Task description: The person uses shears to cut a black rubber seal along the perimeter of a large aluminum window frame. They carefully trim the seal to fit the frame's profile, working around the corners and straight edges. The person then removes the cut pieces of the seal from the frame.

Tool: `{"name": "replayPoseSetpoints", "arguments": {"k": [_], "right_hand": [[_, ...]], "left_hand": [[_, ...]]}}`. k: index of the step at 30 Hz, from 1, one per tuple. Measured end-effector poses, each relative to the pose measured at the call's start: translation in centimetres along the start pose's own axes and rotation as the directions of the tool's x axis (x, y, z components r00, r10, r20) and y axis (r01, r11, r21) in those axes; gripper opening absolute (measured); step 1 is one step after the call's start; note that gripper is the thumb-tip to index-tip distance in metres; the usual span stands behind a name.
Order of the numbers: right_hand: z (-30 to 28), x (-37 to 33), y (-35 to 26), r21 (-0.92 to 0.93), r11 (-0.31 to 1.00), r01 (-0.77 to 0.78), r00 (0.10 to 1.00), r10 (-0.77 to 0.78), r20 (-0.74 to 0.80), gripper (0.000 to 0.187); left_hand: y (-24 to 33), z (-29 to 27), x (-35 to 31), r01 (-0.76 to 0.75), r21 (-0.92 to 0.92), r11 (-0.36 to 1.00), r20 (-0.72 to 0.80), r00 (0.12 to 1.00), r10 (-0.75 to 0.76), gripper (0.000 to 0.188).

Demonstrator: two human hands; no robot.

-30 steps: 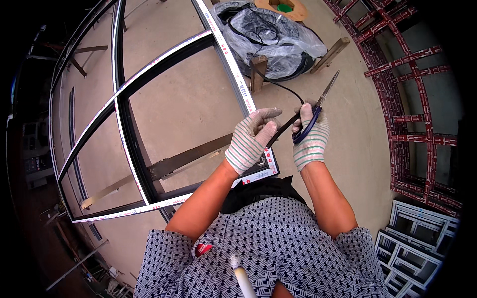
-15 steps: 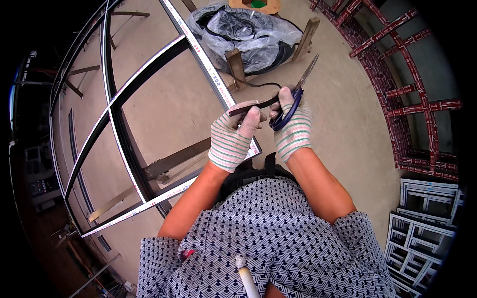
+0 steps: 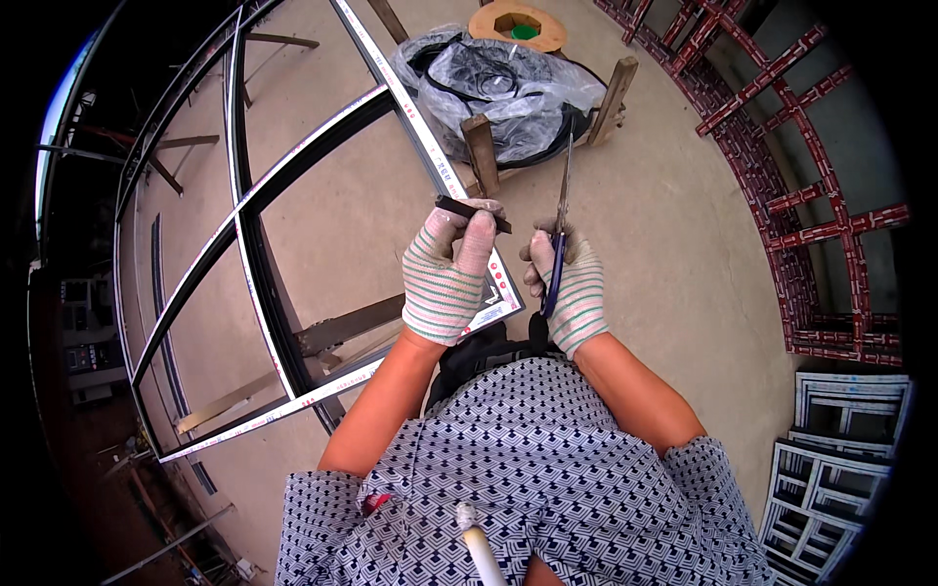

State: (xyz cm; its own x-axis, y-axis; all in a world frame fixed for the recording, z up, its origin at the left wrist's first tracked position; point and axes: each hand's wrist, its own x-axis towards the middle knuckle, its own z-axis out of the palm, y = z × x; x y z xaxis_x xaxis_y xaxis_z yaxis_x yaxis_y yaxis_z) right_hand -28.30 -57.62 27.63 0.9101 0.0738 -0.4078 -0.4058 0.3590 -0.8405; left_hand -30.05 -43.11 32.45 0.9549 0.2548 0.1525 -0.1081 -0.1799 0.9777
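My left hand (image 3: 447,278), in a striped knit glove, pinches a short black strip (image 3: 454,205) between thumb and fingers. Its cut end sticks out past the thumb toward the right. My right hand (image 3: 580,293), gloved alike, grips scissors (image 3: 558,256) with dark blue handles, the blades pointing away and looking closed. The two hands are a small gap apart, over the near right corner of a large metal frame (image 3: 422,137) with white printed film on its faces.
Wooden posts (image 3: 481,156) stand beside a clear plastic bag (image 3: 518,78) of coiled black strip. Behind it lies a wooden reel (image 3: 532,24). Red-wrapped frames (image 3: 831,186) stand at the right, with white-and-black frames (image 3: 821,488) stacked nearer. A lit cigarette (image 3: 479,547) shows at the bottom.
The black strip, which ran on past my right hand toward the bag, is now a short separate piece in my left hand. The scissors have moved lower and turned more upright.
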Motion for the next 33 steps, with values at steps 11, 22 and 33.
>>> {"name": "replayPoseSetpoints", "arguments": {"k": [11, 22, 33], "right_hand": [[-3.5, 0.0, 0.4, -0.177, 0.97, 0.166, 0.985, -0.172, -0.016, 0.037], [-8.6, 0.9, 3.5, -0.336, 0.936, 0.108, 0.993, -0.12, -0.015, 0.037], [-5.6, 0.5, 6.4, -0.34, 0.917, 0.21, 0.912, -0.058, 0.407, 0.035]], "left_hand": [[0.2, -0.4, -0.6, 0.032, -0.063, 0.997, 0.059, 0.998, -0.029, 0.024], [-3.6, -1.5, -3.6, 0.354, -0.145, 0.924, 0.177, 0.928, -0.328, 0.029], [-5.8, -0.5, -4.9, 0.443, -0.213, 0.871, 0.22, 0.89, -0.399, 0.033]]}}
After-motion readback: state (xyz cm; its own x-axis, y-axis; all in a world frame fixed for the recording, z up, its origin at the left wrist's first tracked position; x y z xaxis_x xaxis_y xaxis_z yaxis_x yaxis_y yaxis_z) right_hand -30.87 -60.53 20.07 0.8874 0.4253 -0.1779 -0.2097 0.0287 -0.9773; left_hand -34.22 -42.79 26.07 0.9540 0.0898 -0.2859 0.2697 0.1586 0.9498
